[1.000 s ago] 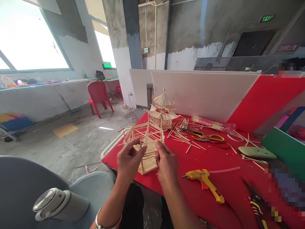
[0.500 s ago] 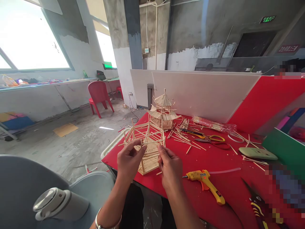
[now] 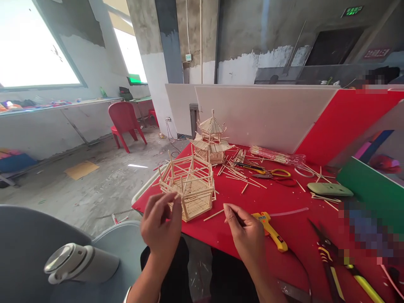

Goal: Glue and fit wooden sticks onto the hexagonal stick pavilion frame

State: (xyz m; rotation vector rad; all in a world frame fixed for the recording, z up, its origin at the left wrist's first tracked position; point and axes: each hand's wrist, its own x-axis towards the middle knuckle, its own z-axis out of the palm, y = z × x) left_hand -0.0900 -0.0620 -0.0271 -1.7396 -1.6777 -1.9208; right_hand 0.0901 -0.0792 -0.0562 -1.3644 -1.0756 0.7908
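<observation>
A hexagonal frame of thin wooden sticks [image 3: 197,202] stands near the table's front left edge, with a slatted floor, upright posts and rails. My left hand [image 3: 162,221] hovers before its front left corner, fingers loosely curved and no object visible in them. To the right of the frame, my right hand [image 3: 248,229] pinches thumb and forefinger at the end of a loose wooden stick [image 3: 213,215] that lies on the table. Behind the frame rises a two-tiered stick pagoda [image 3: 211,141]. A yellow glue gun [image 3: 276,237] lies beside and partly behind my right hand.
On the red table [image 3: 233,195] lie scattered sticks, a utility knife [image 3: 252,168], scissors [image 3: 277,176], a green case [image 3: 330,189] and pliers [image 3: 330,261]. A pale partition [image 3: 252,120] borders the back. A grey flask [image 3: 85,263] rests on a seat at left.
Both hands have come off the frame's front rail. My right hand has moved right and down to the loose stick; my left hand has dropped lower. The view has shifted slightly.
</observation>
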